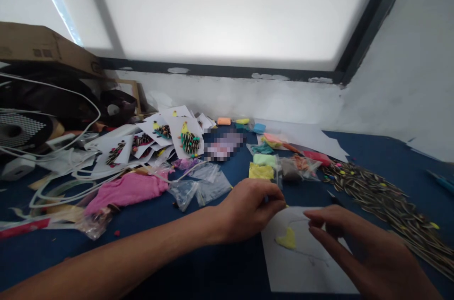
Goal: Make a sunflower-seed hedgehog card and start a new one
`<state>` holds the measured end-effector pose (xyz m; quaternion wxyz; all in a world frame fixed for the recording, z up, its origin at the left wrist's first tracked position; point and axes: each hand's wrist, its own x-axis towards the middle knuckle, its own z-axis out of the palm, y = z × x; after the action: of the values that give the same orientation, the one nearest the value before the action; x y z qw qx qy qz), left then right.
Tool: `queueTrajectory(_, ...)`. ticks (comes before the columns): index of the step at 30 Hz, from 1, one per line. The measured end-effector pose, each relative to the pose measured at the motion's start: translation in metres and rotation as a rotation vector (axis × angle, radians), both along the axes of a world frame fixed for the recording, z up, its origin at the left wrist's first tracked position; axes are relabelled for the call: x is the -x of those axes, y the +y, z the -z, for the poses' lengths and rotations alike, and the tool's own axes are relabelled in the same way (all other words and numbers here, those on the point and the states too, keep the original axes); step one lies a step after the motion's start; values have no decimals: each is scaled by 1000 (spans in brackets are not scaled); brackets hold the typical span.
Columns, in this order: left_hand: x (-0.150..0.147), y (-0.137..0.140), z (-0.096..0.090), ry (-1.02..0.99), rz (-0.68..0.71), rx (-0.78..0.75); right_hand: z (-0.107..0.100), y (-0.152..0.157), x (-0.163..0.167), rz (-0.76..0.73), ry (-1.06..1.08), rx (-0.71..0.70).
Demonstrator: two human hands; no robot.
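A white sheet of paper (pixel 283 271) lies on the blue tabletop, with a pencil outline and a flat yellow clay shape (pixel 287 238) on it. My left hand (pixel 248 210) is at the sheet's upper left corner, thumb and forefinger closed in a pinch. A speck of yellow clay shows at those fingertips. Over the right side of the paper is my right hand (pixel 362 243), its thumb and forefinger brought together above the drawn outline. Whatever is between them is too small to make out.
Striped sunflower seeds (pixel 376 196) are heaped at the right. Beyond my hands lie yellow clay (pixel 261 171) and other coloured clay packs. On the left are finished seed pictures (pixel 184 137), pink clay (pixel 129 191), plastic bags (pixel 213 186), white cables and a cardboard box (pixel 46 47).
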<state>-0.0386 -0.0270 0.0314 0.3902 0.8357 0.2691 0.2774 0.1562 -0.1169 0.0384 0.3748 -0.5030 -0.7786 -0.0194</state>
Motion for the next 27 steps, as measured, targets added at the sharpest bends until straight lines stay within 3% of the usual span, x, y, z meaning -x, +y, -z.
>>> queueTrajectory(3,0,-1,1,-20,-4,45,-1,7,4,2,12,25)
queueTrajectory(12,-1,5,11,-162,14,302,-8,33,21,-87,76,286)
queueTrajectory(20,0,6,5,-78,77,447,-6,30,11,-106,31,237)
queueTrajectory(22,-1,5,7,-47,45,401,-7,27,6,-80,31,247)
queueTrajectory(27,3,5,14,115,-48,-88,5,19,-12,5,72,308)
